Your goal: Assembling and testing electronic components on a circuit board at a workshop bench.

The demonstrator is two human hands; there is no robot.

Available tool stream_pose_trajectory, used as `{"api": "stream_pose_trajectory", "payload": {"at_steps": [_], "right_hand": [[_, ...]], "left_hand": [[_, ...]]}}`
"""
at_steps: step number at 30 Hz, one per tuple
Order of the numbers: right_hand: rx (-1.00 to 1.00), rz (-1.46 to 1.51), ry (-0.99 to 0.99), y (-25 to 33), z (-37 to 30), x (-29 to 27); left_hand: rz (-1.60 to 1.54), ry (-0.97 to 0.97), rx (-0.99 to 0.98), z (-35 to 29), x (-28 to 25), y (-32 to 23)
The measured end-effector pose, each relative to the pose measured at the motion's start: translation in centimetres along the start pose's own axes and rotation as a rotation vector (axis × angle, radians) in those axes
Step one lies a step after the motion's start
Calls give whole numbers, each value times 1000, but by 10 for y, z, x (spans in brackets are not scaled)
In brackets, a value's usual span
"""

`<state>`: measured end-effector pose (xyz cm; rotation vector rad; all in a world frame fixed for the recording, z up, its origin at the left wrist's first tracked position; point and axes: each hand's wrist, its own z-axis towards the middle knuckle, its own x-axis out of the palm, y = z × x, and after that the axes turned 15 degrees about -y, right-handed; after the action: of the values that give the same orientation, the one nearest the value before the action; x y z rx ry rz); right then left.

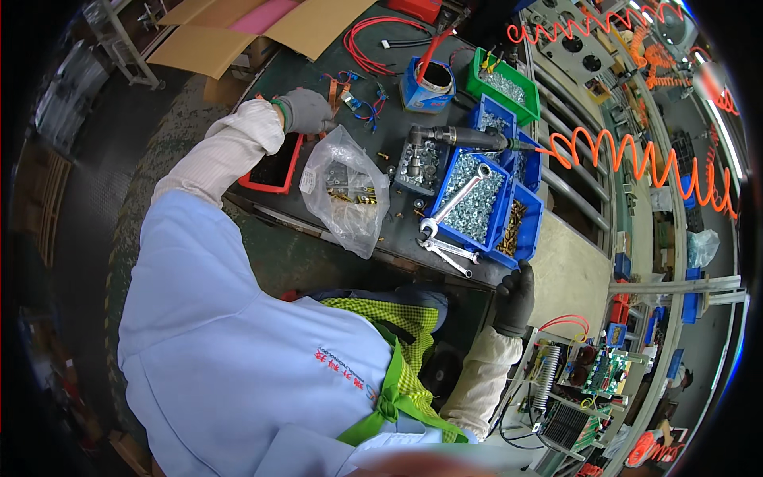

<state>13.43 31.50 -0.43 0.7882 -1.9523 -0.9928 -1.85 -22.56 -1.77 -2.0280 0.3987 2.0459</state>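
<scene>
My left hand (pixel 305 110), in a grey glove, is bent over the far end of a red tray (pixel 293 163). Its fingers are curled, with their tips beside the top edge of a clear plastic bag (pixel 322 171); what they hold, if anything, is hidden. Brass and silver fasteners (pixel 354 195) show inside the bag. Just beyond the hand lie wires with copper-coloured terminals (pixel 334 94). My right hand (pixel 517 300), dark-gloved, is at the near corner of a blue bin (pixel 537 230) of brass bolts. Its forefinger is extended, and no held thing shows.
Combination wrenches (pixel 457 200) lie across a blue bin of silver fasteners. An air ratchet (pixel 469 138) on an orange coiled hose (pixel 636 159) rests over the bins. A green bin (pixel 502 84) stands behind, with an open cardboard box (pixel 306 28) far left. Circuit boards (pixel 592 374) sit right.
</scene>
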Motion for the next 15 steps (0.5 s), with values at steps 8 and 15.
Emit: {"api": "stream_pose_trajectory", "payload": {"at_steps": [8,15], "right_hand": [[1,6,-42,-3,-11,1],[-361,-267,-18,-8,-50,-30]], "left_hand": [[219,119,123,-2,-18,-20],[-104,-796,731,-2,-88,15]]}}
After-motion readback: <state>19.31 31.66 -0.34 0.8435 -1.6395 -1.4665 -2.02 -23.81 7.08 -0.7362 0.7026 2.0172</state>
